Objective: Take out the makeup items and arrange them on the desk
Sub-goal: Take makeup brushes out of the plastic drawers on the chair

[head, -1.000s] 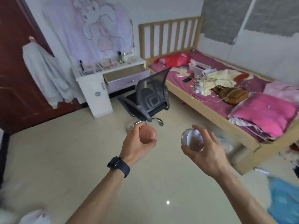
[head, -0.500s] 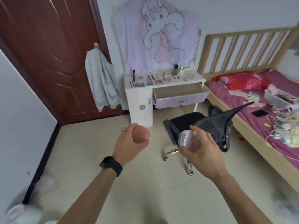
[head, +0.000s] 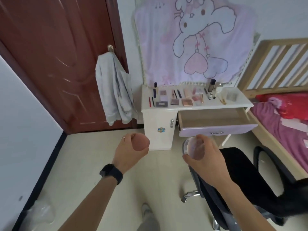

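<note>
Grey garment (head: 115, 90) hangs on the brown door (head: 55, 60).

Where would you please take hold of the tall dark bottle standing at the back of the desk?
Around its upper body, coming down from above: the bottle stands upright, with slim tubes lying just in front and hanging cloth behind, so a side approach looks crowded.

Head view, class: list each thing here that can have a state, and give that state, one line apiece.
left hand: grips the makeup sponge.
right hand: holds the clear round case.
drawer: pulled open, nothing visible inside.
cabinet door: shut.
room door: appears shut.
grey garment: hangs on the room door.
makeup items: laid out on the desk.
</note>
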A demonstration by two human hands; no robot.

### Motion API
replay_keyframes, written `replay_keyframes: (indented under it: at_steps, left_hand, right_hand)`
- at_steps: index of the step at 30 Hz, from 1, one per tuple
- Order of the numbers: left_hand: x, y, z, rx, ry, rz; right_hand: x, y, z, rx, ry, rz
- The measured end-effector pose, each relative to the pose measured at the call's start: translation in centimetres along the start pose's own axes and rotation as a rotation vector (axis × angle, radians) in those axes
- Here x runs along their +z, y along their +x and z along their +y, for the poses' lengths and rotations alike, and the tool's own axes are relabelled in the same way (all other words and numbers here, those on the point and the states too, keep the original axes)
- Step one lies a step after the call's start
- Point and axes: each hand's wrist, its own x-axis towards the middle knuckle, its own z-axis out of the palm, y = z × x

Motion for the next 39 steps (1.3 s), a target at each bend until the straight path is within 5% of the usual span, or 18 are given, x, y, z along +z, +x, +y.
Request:
replay_keyframes:
  at_steps: [17, 30, 39]
  left_hand:
    - [6.5, 36.9, 1.2, -0.006, 0.152, -0.322]
    - [21.6, 66.1, 8.0, 0.102, 0.622, -0.485]
    - [32.5, 78.9, 6.7, 0.010, 0.771, -0.598]
  right_hand:
    - [9.7, 33.2, 1.9, 0.263, -0.064, -0.140]
    - [12.9, 66.8, 10.5, 0.294, -0.076, -0.241]
    - [18.6, 83.3, 16.5, 0.393, -0.161, -0.298]
